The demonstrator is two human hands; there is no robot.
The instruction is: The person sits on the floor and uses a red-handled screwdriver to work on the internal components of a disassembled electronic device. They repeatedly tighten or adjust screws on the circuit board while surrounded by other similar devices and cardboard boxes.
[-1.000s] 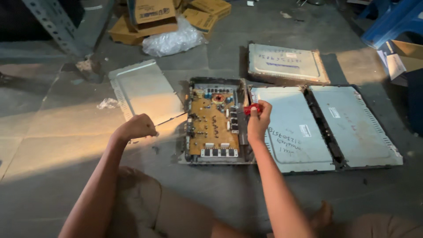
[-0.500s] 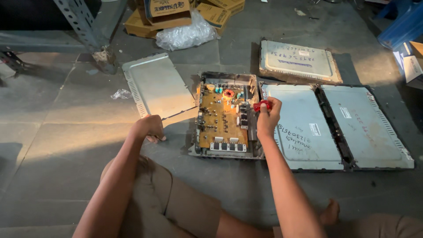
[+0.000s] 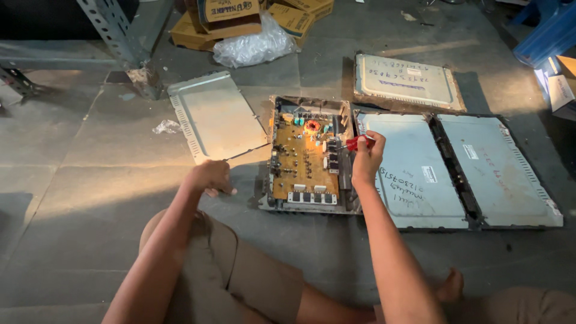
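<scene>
Head view looks down on a person seated on a grey concrete floor, arms stretched forward over an opened electronic unit. Its metal chassis lies flat with the cover off, exposing a yellow-brown circuit board that carries a copper-wound coil, teal capacitors and a row of white connectors along the near edge.

The right hand is clenched around the red handle of a screwdriver, whose shaft points left toward the right side of the board, near the dark strip of parts at the chassis wall. The left hand rests knuckles-up at the near corner of a loose metal cover panel, which lies flat on the floor just left of the open unit. Its fingers are curled under, touching the panel's edge; whether they actually grip the panel cannot be told.

To the right of the open unit, two closed units with pale grey lids lie side by side, touching each other, the nearer one bearing handwriting. Behind them sits a third closed unit. At the far edge lie cardboard boxes, a crumpled clear plastic bag and the foot of a perforated steel rack. A blue object stands at the upper right.
</scene>
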